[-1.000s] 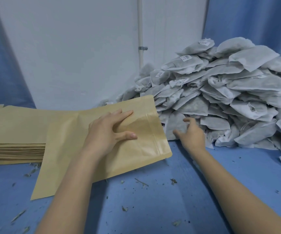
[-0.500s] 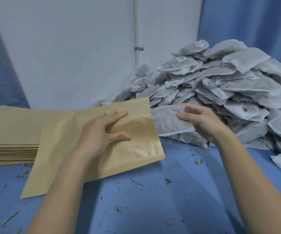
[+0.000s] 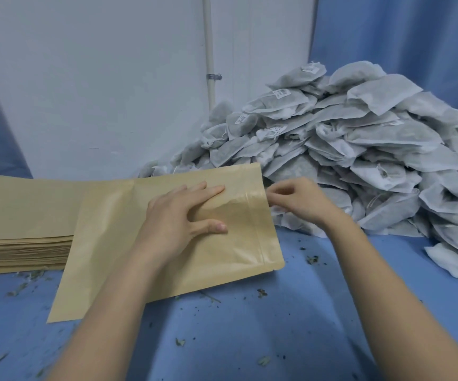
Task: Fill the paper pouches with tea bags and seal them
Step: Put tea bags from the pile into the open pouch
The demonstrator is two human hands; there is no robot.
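A flat brown paper pouch lies on the blue table with its open mouth facing right. My left hand presses down on it with spread, straight fingers. At the pouch mouth, my right hand has its fingers curled and pinches a white tea bag. Only a small white edge of that bag shows under the fingers; the rest is hidden inside the pouch. A large heap of grey-white tea bags rises just behind and to the right of my right hand.
A stack of empty brown pouches sits at the left, partly under the one being filled. Loose tea scraps dot the blue table. A white wall with a pipe stands behind.
My right hand took a tea bag from the heap, carried it left and pushed it into the pouch mouth. My left hand stayed pressed on the pouch.
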